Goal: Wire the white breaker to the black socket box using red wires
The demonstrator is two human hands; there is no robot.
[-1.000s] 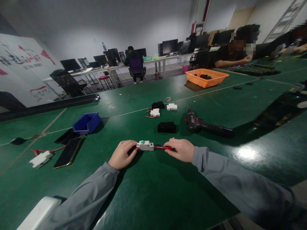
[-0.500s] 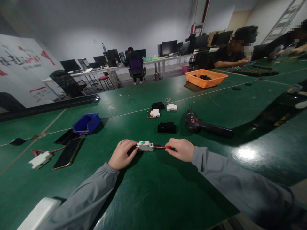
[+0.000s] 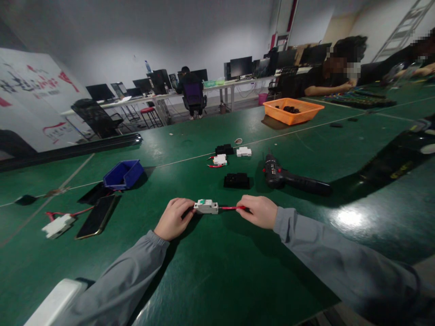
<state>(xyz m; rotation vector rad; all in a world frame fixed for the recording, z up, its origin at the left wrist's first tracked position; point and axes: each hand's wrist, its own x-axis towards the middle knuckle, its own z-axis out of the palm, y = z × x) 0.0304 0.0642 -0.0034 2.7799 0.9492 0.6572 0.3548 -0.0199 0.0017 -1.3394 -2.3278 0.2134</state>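
Note:
A small white circuit breaker [image 3: 205,207] with a green tab lies on the green table between my two hands. My left hand [image 3: 174,218] is closed against its left end, fingers curled around a dark piece there. My right hand [image 3: 258,210] pinches a red wire [image 3: 231,208] that runs out of the breaker's right side. Both sleeves are grey.
Beyond my hands lie a black block [image 3: 236,180], a black power screwdriver [image 3: 292,179], further white [image 3: 244,151] and black parts, a blue bin [image 3: 123,174], a phone [image 3: 97,216] and another breaker with red wires [image 3: 56,225]. An orange tray [image 3: 292,110] and seated people are farther back.

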